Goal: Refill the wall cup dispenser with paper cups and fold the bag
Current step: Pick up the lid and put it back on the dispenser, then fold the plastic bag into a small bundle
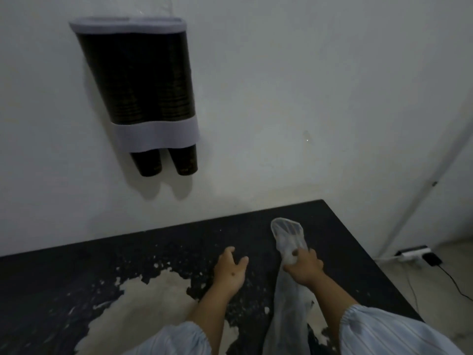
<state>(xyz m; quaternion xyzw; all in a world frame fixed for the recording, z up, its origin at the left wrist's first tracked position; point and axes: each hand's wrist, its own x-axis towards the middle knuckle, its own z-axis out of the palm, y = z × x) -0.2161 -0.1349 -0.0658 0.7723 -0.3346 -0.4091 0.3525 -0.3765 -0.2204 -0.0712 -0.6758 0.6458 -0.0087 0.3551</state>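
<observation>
The wall cup dispenser [138, 90] hangs at the upper left, its dark body between white bands filled with two stacks of dark paper cups. Two cup bottoms [163, 163] poke out below. A long clear plastic bag [288, 233] lies stretched out on the black table [76, 278], running from the far right toward me. My right hand [303, 266] grips the bag near its middle. My left hand [230, 269] hovers just left of the bag with relaxed, slightly curled fingers and holds nothing.
The table's black top is worn, with a large pale patch [153, 298] at the front. A white conduit [422, 190] runs down the wall at the right. A power strip with a black adapter [419, 256] and cable lies on the floor there.
</observation>
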